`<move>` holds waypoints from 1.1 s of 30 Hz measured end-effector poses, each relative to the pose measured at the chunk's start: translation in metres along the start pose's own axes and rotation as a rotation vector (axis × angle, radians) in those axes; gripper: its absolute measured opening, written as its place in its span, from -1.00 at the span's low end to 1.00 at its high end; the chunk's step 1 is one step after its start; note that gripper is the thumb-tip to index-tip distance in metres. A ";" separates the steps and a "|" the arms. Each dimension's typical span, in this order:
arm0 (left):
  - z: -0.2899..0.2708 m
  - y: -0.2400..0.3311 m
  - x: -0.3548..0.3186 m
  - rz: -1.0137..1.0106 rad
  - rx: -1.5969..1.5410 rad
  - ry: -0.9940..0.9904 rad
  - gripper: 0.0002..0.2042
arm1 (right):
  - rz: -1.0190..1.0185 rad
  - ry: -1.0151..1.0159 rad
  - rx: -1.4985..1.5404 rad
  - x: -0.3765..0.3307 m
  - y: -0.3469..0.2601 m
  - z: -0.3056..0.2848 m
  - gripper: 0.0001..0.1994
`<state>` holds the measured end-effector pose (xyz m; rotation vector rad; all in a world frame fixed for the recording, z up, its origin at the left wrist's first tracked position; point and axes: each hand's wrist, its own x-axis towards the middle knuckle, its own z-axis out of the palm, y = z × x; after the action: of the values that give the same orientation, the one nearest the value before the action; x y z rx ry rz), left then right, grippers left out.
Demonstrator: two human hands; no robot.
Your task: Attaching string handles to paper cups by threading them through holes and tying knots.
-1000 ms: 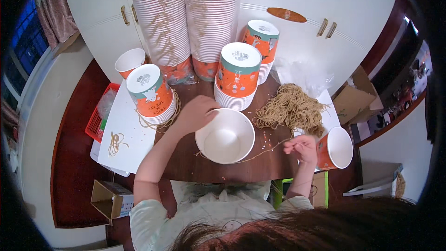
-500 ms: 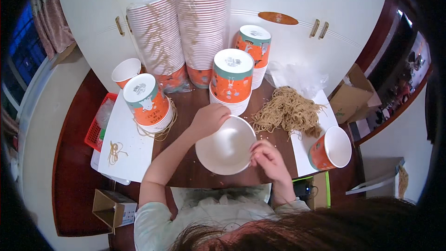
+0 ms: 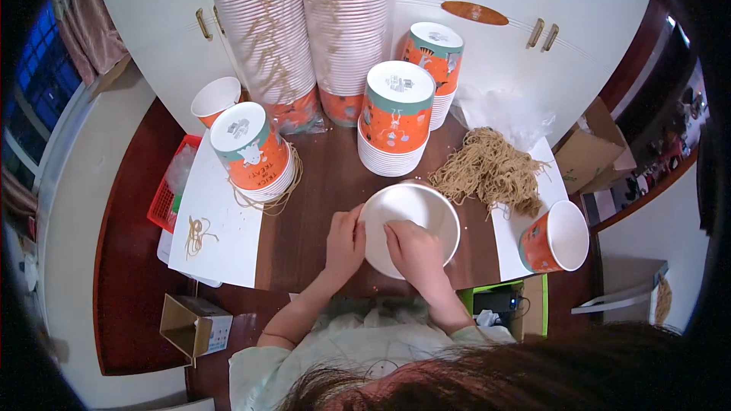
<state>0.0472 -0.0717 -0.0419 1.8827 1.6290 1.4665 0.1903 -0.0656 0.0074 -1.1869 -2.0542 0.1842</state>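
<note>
A white paper bowl [image 3: 421, 213] sits tilted toward me at the middle of the dark wooden table [image 3: 320, 183]. My left hand [image 3: 345, 244] grips its left rim. My right hand [image 3: 411, 251] rests inside the bowl at its near edge, fingers curled; whether it pinches anything I cannot tell. A heap of tan string loops [image 3: 489, 170] lies just right of the bowl on a white sheet [image 3: 514, 240].
Stacks of orange and white paper cups [image 3: 396, 118] stand behind the bowl, tall wrapped stacks [image 3: 312, 38] against white cabinet doors. One orange cup [image 3: 554, 237] lies at the right. A second stack [image 3: 251, 154] on white paper, a red basket [image 3: 169, 190] and a cardboard box [image 3: 194, 325] sit left.
My right hand came from the right side of the table into the bowl. My left hand slid from the far rim to the left rim, and the bowl tilted toward me.
</note>
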 end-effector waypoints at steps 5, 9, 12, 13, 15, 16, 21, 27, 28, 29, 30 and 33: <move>0.009 -0.005 -0.014 -0.085 -0.057 -0.012 -0.71 | 0.120 -0.127 -0.009 0.003 0.003 0.020 -0.91; 0.009 -0.005 -0.019 -0.074 -0.075 -0.025 -0.71 | 0.112 -0.149 -0.020 0.005 0.005 0.027 -0.91; 0.010 -0.005 -0.021 -0.079 -0.082 -0.017 -0.72 | 0.110 -0.128 0.008 0.005 0.007 0.029 -0.91; 0.010 -0.005 -0.021 -0.081 -0.081 -0.015 -0.72 | 0.107 -0.129 0.006 0.006 0.006 0.028 -0.91; 0.010 -0.004 -0.022 -0.067 -0.091 -0.007 -0.71 | 0.104 -0.132 0.005 0.006 0.006 0.028 -0.91; 0.010 -0.003 -0.022 -0.067 -0.091 -0.007 -0.71 | 0.099 -0.129 0.004 0.006 0.006 0.028 -0.91; 0.010 0.000 -0.022 -0.036 -0.094 0.012 -0.71 | 0.089 -0.120 -0.002 0.008 0.006 0.026 -0.92; 0.009 0.002 -0.022 -0.073 -0.163 0.007 -0.61 | 0.070 -0.133 -0.005 0.009 0.006 0.024 -0.92; 0.008 0.002 -0.022 -0.072 -0.164 0.006 -0.61 | 0.073 -0.141 -0.004 0.009 0.007 0.024 -0.92; 0.007 0.002 -0.022 -0.098 -0.216 -0.026 -0.57 | 0.075 -0.148 -0.003 0.009 0.008 0.024 -0.92; 0.006 0.002 -0.021 -0.125 -0.269 -0.059 -0.53 | 0.075 -0.147 -0.004 0.009 0.008 0.023 -0.92; 0.004 -0.007 -0.020 -0.054 -0.273 -0.090 -0.50 | 0.047 -0.168 0.053 0.010 0.008 0.021 -0.92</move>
<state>0.0492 -0.0844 -0.0591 1.7148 1.3515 1.4748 0.1786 -0.0486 -0.0063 -1.2233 -2.1526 0.3700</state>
